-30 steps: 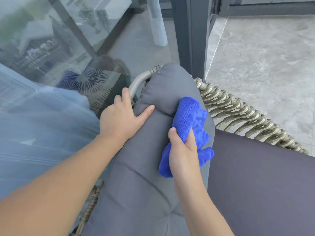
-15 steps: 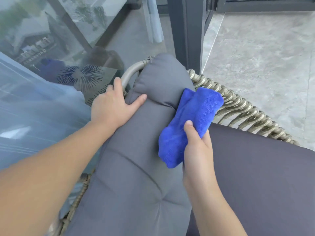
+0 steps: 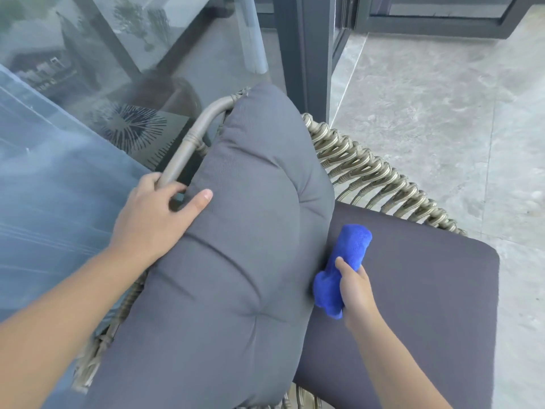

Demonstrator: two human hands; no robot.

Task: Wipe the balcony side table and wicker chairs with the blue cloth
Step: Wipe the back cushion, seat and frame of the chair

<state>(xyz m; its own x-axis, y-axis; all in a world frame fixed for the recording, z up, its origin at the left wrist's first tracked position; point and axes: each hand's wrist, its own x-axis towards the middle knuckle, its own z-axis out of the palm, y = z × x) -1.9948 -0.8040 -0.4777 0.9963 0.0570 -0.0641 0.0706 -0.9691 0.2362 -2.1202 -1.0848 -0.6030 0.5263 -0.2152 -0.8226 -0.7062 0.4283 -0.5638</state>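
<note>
A wicker chair (image 3: 365, 169) with a woven rope side and a rounded frame bar fills the view. A grey back cushion (image 3: 250, 246) leans on it, and a darker seat cushion (image 3: 427, 290) lies to the right. My left hand (image 3: 153, 219) grips the frame bar with its fingers, the thumb lying on the back cushion's edge. My right hand (image 3: 354, 287) holds the bunched blue cloth (image 3: 345, 261) low in the crease where the back cushion meets the seat cushion.
A glass balcony railing (image 3: 88, 69) runs along the left, close behind the chair. A dark metal post (image 3: 306, 54) stands just past the chair's far corner. Grey tiled floor (image 3: 442, 113) spreads to the right. A dark patterned side table (image 3: 138, 128) sits beyond the frame bar.
My right hand has carried the blue cloth down from the top of the back cushion to the seat crease. My left hand has slid lower along the frame bar.
</note>
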